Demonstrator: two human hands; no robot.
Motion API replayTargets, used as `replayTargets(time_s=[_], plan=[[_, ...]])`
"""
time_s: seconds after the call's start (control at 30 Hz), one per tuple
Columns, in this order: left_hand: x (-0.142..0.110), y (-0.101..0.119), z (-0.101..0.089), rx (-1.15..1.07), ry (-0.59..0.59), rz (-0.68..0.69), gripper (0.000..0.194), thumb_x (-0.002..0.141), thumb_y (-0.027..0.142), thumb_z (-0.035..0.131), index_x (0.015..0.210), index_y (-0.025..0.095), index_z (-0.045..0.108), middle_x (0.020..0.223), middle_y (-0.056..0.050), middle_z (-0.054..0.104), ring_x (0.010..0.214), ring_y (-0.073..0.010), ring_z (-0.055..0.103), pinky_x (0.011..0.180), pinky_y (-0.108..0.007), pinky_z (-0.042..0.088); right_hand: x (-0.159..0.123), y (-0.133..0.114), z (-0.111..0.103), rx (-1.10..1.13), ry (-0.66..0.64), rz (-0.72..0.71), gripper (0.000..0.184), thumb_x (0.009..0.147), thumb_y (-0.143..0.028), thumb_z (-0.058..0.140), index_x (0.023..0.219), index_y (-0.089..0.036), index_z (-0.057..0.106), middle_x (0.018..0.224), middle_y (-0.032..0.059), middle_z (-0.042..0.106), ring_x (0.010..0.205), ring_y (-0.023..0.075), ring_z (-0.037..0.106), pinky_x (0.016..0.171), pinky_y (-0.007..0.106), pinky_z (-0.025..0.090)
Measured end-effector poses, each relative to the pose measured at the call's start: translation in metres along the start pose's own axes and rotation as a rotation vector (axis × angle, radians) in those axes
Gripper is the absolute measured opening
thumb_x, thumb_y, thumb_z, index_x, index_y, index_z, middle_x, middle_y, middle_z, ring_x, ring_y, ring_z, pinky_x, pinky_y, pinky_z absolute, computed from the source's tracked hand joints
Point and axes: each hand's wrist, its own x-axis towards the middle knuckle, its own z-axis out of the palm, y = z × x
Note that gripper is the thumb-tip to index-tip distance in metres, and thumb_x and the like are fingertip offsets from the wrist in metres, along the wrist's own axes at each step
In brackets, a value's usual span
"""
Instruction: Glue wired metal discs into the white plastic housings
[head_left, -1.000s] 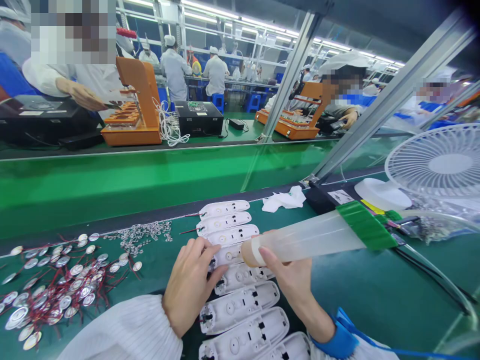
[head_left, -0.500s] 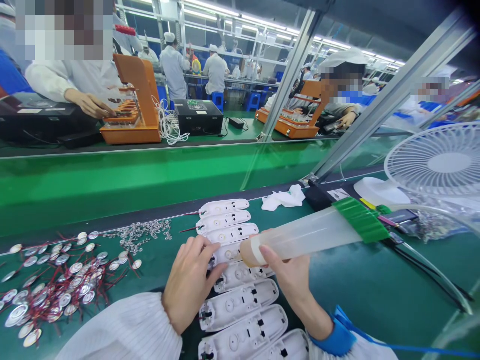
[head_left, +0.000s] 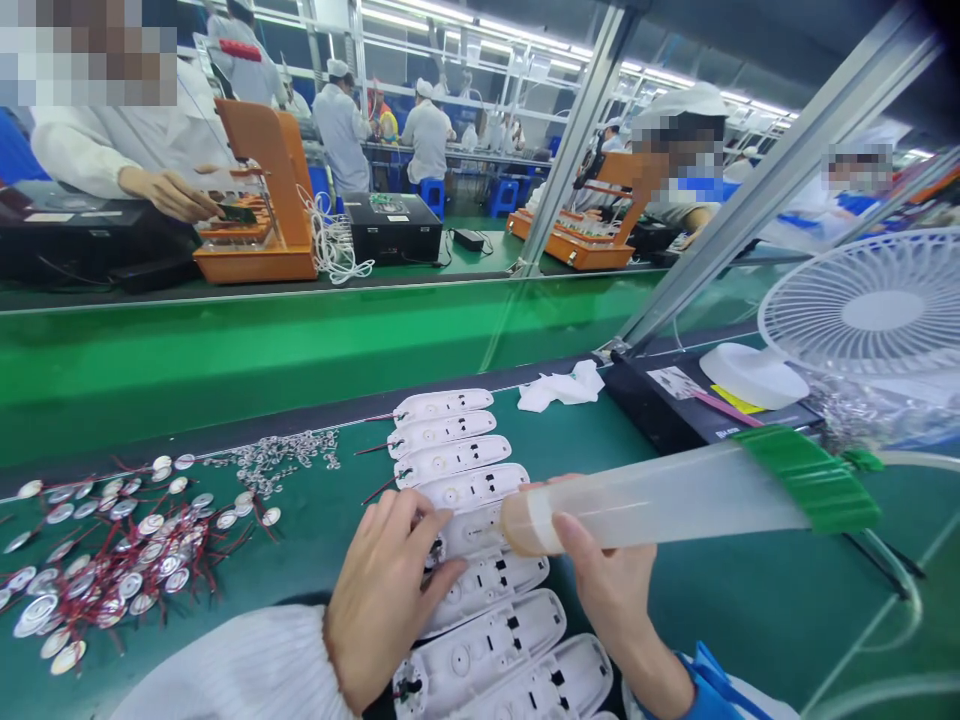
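A row of white plastic shells (head_left: 457, 660) lies on the green bench top in front of me. My right hand (head_left: 611, 580) is wrapped around the lower end of a large translucent glue syringe (head_left: 675, 500) with a green cap, tilted nearly flat. Its brownish tip end hovers over one shell (head_left: 480, 532) in the middle of the row; the nozzle itself is hidden. Thumb and fingers of my left hand (head_left: 390, 590) close on the left end of that same shell. Red wires stick out from the left of the farther shells (head_left: 442, 405).
Metal discs with red wires (head_left: 142, 560) are piled at the left, beside small clear parts (head_left: 281, 460). Crumpled white tissue (head_left: 561, 387), a black box (head_left: 660, 400) and a white fan (head_left: 877, 310) stand rightward. A hose trails from the syringe. Co-workers sit beyond the green partition (head_left: 300, 345).
Both hands and the syringe have shifted one shell nearer to me along the row. The previous shell now lies free of my fingers. The view has tilted slightly.
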Motion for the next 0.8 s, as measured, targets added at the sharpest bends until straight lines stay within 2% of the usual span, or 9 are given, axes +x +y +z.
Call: replayTargets(time_s=[0.13, 0.43, 0.63, 0.8], plan=[[-0.0007, -0.0007, 0.0030, -0.008, 0.006, -0.004, 0.031, 0.072, 0.011, 0.069, 0.099, 0.018, 0.055, 0.088, -0.003, 0.051, 0.079, -0.0217, 0.048, 0.067, -0.036, 0.043, 0.0027, -0.0090, 0.0071, -0.083, -0.003, -0.035, 0.039, 0.071, -0.051, 0.065, 0.095, -0.020, 0.064, 0.069, 0.0044, 0.068, 0.064, 0.0229, 0.066, 0.064, 0.033, 0.055], [-0.0004, -0.0006, 0.0023, -0.014, -0.008, -0.024, 0.025, 0.075, 0.013, 0.066, 0.097, 0.019, 0.057, 0.087, -0.003, 0.051, 0.079, -0.0215, 0.048, 0.069, -0.037, 0.043, 0.0029, -0.0058, 0.0080, -0.117, -0.026, -0.044, 0.035, 0.070, -0.049, 0.066, 0.090, -0.020, 0.064, 0.067, 0.0040, 0.068, 0.065, 0.0238, 0.066, 0.064, 0.035, 0.055], [0.0004, -0.0007, 0.0021, -0.009, -0.015, -0.018, 0.026, 0.075, 0.013, 0.067, 0.097, 0.018, 0.055, 0.088, -0.003, 0.051, 0.079, -0.0214, 0.047, 0.070, -0.038, 0.043, 0.0034, -0.0113, 0.0088, -0.097, -0.075, -0.057, 0.033, 0.072, -0.049, 0.063, 0.090, -0.021, 0.064, 0.070, 0.0038, 0.069, 0.065, 0.0238, 0.066, 0.064, 0.035, 0.056], [0.0006, -0.0012, 0.0025, -0.010, -0.011, -0.003, 0.030, 0.074, 0.012, 0.068, 0.100, 0.017, 0.054, 0.088, -0.004, 0.050, 0.079, -0.0217, 0.046, 0.068, -0.038, 0.042, 0.0028, -0.0107, 0.0052, -0.111, -0.039, -0.048, 0.037, 0.069, -0.049, 0.066, 0.093, -0.021, 0.064, 0.072, 0.0054, 0.069, 0.064, 0.0247, 0.066, 0.061, 0.035, 0.055]])
